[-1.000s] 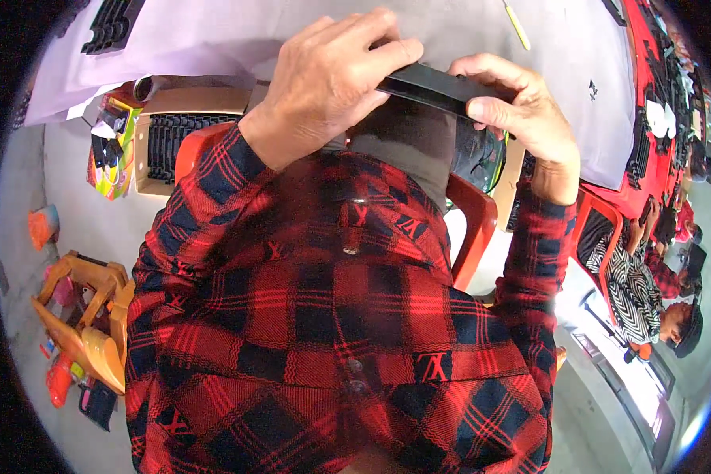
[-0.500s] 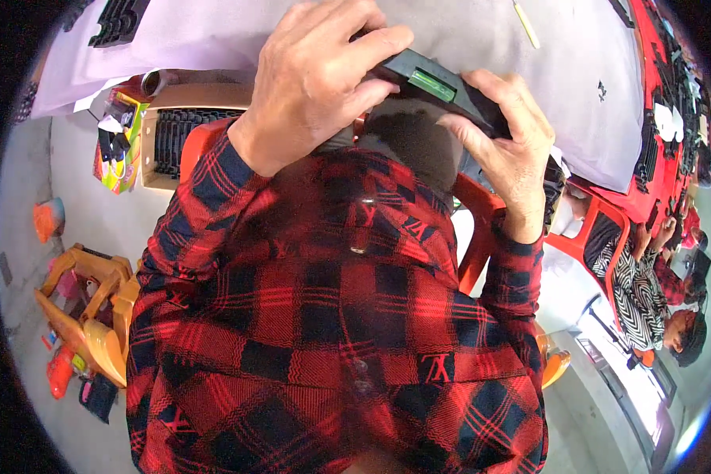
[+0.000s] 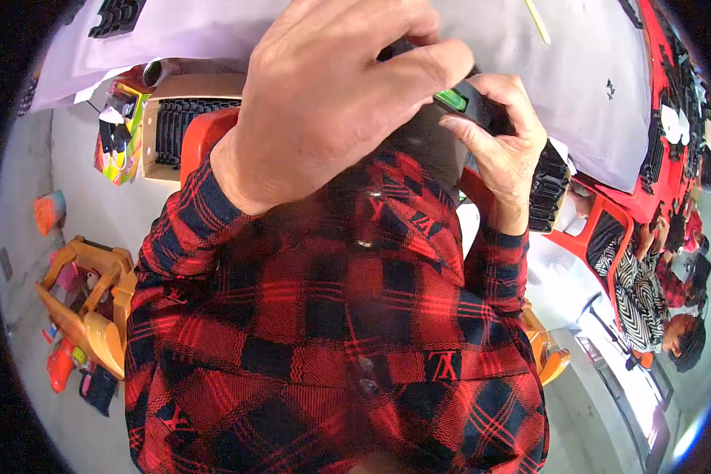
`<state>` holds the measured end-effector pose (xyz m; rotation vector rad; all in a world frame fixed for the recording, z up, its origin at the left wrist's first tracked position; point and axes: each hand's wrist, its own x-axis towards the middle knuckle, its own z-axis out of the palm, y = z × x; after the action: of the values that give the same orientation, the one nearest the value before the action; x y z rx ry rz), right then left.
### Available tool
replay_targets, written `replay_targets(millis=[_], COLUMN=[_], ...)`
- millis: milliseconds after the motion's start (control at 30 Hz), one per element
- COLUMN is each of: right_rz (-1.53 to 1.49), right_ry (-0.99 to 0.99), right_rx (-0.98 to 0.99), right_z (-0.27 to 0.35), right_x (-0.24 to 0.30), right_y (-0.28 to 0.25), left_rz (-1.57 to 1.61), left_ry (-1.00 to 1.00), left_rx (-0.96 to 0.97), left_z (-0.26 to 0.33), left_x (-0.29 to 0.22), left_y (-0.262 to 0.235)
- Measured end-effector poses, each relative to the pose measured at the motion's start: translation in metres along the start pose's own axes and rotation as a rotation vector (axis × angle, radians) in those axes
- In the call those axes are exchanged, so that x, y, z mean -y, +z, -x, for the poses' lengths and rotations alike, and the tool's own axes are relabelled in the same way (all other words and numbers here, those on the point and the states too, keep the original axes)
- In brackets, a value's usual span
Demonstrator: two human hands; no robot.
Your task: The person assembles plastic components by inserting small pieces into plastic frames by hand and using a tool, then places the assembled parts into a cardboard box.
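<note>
Left hand: by now it had swung up and to the right, across the black piece, looming larger than half a second before; the left hand [image 3: 332, 110] had its thumb and fingers bent, though I could not tell whether they gripped.
Black piece: held above the near edge of the table, the black piece [image 3: 490, 118] was mostly covered; only one end of its green insert [image 3: 452, 99] peeped out, where earlier the whole strip had shown.
Right hand: the right hand [image 3: 505, 138] still pinched the piece's right end between thumb and fingers.
Table: pale cloth covered the table [image 3: 577, 126], with a yellow-green stick [image 3: 539, 22] far off and a black ribbed part [image 3: 117, 17] far left.
Room: a carton [image 3: 201, 85] of black parts stood left; right, a person in zigzag stripes [image 3: 636, 292] sat by a red-covered table [image 3: 632, 204].
</note>
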<state>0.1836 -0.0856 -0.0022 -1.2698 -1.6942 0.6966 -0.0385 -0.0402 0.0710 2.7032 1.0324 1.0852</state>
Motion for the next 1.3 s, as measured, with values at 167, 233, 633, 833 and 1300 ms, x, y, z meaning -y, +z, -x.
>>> replay_targets(millis=[167, 233, 633, 833, 1300], right_rz=[-0.188, -0.251, -0.442, -0.379, 0.035], right_ry=[0.100, 0.157, 0.244, 0.246, 0.209], right_rx=[0.020, 0.021, 0.105, 0.084, -0.028], right_z=[0.002, 0.005, 0.007, 0.006, 0.004], right_x=[-0.003, -0.004, -0.014, -0.011, 0.012], right_y=[0.005, 0.006, 0.009, 0.009, 0.000], left_rz=[0.361, 0.510, 0.459, 0.712, 0.532], left_ry=[-0.128, -0.178, -0.111, 0.136, -0.351], left_rx=[-0.122, -0.171, -0.270, -0.579, 0.154], left_z=[0.004, 0.005, 0.009, 0.007, 0.015], left_x=[-0.005, -0.007, 0.001, 0.021, 0.041], left_y=[-0.002, -0.001, 0.015, 0.054, 0.040])
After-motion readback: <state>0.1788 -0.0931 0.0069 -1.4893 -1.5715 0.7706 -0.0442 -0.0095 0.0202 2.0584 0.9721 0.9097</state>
